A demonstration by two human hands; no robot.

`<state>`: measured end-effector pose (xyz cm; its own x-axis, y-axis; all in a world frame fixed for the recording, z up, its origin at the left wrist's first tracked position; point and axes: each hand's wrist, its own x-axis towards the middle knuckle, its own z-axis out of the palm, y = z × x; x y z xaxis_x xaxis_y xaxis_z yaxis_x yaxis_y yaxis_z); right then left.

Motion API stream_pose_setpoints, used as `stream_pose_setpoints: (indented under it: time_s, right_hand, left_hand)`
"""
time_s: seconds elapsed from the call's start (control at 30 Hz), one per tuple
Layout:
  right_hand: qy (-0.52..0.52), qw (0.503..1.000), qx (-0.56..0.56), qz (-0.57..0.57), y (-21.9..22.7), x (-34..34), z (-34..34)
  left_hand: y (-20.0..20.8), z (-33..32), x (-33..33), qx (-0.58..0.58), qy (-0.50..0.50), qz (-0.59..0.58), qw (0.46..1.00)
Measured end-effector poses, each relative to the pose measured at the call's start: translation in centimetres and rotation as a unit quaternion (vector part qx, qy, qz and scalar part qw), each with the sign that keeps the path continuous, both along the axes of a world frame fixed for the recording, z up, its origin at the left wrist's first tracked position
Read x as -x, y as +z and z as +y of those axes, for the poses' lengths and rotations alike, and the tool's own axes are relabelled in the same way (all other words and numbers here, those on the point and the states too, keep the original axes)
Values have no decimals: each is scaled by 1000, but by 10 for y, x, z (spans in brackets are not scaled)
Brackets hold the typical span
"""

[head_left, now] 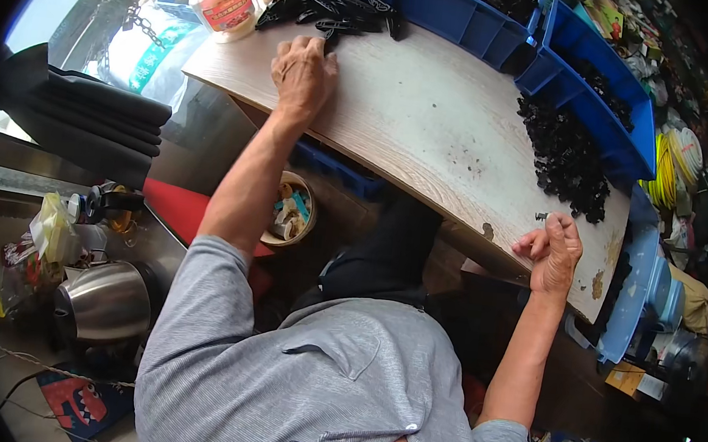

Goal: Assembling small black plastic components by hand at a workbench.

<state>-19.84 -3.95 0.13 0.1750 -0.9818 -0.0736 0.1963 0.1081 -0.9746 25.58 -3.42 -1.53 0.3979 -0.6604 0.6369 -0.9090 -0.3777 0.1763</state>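
My left hand (302,78) is at the table's left end, fingers bent and close together at the near edge of a pile of flat, long black pieces (340,8) with pale outlines. Its fingertips are hidden, so what they grip cannot be made out. Over the table's right end, my right hand (557,251) pinches a small black plastic part (541,216) between thumb and forefinger. Just beyond that hand spreads a heap of small black parts (560,156), several of them tangled together.
Blue bins (450,17) holding black parts line the table's (417,99) far and right sides. A red-labelled jar (222,2) stands at the far left corner. Below the near edge sits a round bucket (291,208) of scraps. A steel kettle (107,301) is at lower left.
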Motion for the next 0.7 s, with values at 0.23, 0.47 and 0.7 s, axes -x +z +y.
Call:
stream_pose_setpoints:
  time_s: [0.23, 0.47, 0.7]
  right_hand:
    - [-14, 1000, 12, -9, -2, 1, 2]
    - [-20, 999, 2, -42, -1, -8, 1]
    - [-5, 991, 24, -129, -3, -31, 6]
  left_hand:
    - [-2, -9, -23, -29, -27, 8, 999]
    - [-2, 19, 96, 69, -301, 481, 820]
    - [8, 33, 216, 5, -396, 731, 556]
